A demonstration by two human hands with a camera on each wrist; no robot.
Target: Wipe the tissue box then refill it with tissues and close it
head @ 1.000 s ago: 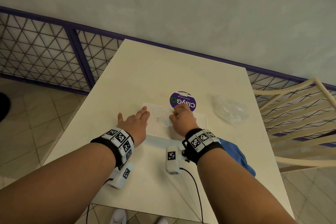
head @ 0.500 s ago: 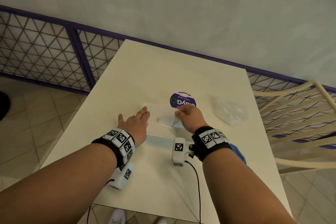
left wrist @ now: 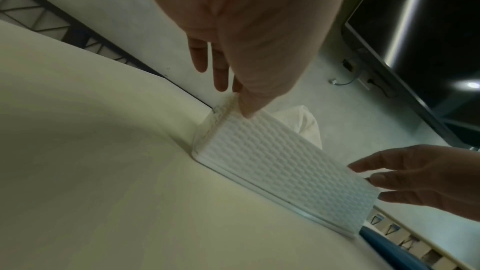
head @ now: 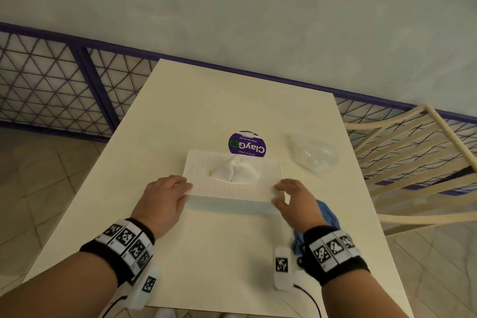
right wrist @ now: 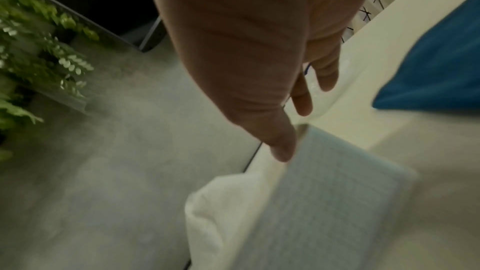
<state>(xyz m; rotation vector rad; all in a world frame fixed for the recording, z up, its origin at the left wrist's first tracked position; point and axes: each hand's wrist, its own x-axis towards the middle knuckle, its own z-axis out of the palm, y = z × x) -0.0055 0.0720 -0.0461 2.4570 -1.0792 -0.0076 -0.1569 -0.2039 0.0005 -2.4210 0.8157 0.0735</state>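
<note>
Hands frame a white woven-textured plastic tissue box (head: pixel 232 183) at the middle of a cream rectangular table (head: pixel 219 253).
Left hand (head: pixel 162 201) lies with straight fingers on the box's left end, thumb on the top edge; right hand (head: pixel 294 201) hovers spread at the right end, touching or just clear, I cannot tell. A soft crumpled white tissue (head: pixel 236 169) pokes from the slot. Seating the rigid lid likely needs even pressure at both ends.
</note>
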